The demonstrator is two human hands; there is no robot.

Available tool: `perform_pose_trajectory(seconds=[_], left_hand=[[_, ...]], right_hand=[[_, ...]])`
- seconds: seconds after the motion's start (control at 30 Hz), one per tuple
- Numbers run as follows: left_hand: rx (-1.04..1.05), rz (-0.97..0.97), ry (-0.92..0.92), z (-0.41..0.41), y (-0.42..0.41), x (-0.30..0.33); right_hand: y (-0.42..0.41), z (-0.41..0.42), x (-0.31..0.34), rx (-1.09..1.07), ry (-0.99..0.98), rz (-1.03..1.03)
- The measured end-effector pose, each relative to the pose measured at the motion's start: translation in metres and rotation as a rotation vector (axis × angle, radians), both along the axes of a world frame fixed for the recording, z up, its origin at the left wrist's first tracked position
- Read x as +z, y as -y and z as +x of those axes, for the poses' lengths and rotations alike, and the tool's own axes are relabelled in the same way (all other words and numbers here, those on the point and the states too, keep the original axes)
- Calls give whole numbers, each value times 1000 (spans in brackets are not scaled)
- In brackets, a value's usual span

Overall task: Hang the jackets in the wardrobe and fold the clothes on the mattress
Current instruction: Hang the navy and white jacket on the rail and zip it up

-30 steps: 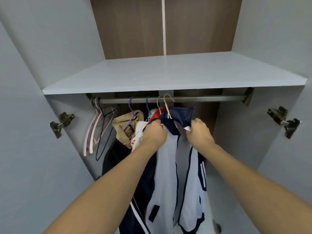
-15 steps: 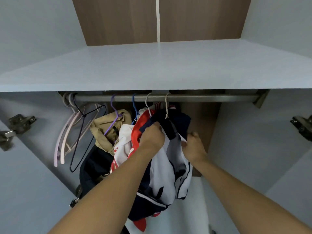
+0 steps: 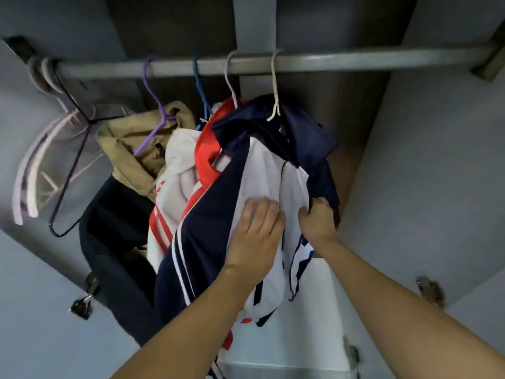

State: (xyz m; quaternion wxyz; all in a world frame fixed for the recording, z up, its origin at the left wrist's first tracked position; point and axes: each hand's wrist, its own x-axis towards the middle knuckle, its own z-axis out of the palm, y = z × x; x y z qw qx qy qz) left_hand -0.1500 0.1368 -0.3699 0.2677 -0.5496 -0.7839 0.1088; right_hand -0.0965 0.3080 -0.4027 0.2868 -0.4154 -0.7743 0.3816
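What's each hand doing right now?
Left hand: open, fingers flat on the jacket front.
Right hand: closed, gripping the jacket's edge.

Rail [image 3: 328, 60] runs across the top with hangers hooked on it. Empty hangers [image 3: 41, 160] bunch far left, then four jackets packed together toward the middle (rightmost jacket [image 3: 262, 170] sits in front). Both hands are on that one, left hand [image 3: 254, 242] beside right hand [image 3: 318, 222].

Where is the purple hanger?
In the head view, the purple hanger hooks on the rail left of centre, holding the tan jacket, between the empty hangers and the blue hanger.
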Motion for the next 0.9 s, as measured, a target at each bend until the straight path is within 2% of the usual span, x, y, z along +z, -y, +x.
perform_pose_trajectory(seconds=[0.13, 0.33, 0.43, 0.5, 0.57, 0.63, 0.7, 0.8, 0.9], left_hand=[[109, -198, 177, 7, -2, -131], [193, -150, 550, 12, -30, -325], [283, -108, 744, 14, -43, -405], [361, -37, 958, 15, -49, -446], [445, 150, 1257, 16, -54, -467], [519, 460, 1643, 18, -60, -471], [493, 746, 1997, 20, -64, -465], [289, 1008, 2226, 24, -69, -463], [192, 1235, 2259, 35, -67, -470]], right_hand=[[-17, -6, -108, 33, 24, -6], [-45, -14, -293, 81, 28, 30], [-45, -8, -368, 101, -66, 4], [-43, 2, -397, 82, -152, -46], [-40, 18, -410, 81, -254, -172], [-33, 36, -410, 94, -330, -316], [-24, 54, -402, 93, -375, -486], [-13, 76, -390, 155, -557, -860], [-1, 97, -391, 263, -707, -1110]])
